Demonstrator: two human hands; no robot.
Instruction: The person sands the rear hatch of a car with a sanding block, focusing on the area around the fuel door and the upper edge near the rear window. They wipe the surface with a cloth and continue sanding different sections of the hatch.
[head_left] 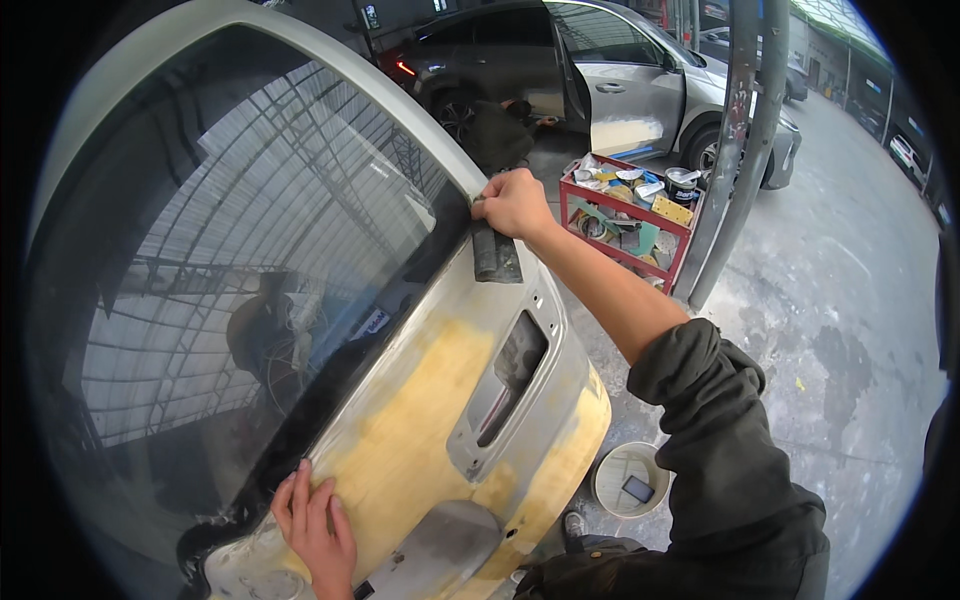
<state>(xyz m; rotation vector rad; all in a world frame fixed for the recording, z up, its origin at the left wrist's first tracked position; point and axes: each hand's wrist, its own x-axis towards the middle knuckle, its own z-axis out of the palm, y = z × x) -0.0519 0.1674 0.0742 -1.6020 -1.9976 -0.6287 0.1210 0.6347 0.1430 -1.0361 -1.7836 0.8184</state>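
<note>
A car tailgate [410, 410] stands before me, grey with sanded yellow filler patches and a large rear window [250, 230]. My right hand [514, 205] is closed on a dark, worn sheet of sandpaper [496, 255]. It presses the sheet against the frame at the window's far right corner, and the rest hangs over the panel. My left hand [318, 522] lies open on the panel, fingers spread, their tips near the window's lower edge. Between the hands, to the right, is a recessed opening [515, 360] in the panel.
A red cart [672, 262] full of tins and supplies stands beyond my right arm, near metal posts [737, 150]. A white bucket [618, 470] with a phone [638, 489] on it stands low right. Behind, a person [500, 135] crouches by a dark car [480, 60]; a silver car [635, 85] has its door open.
</note>
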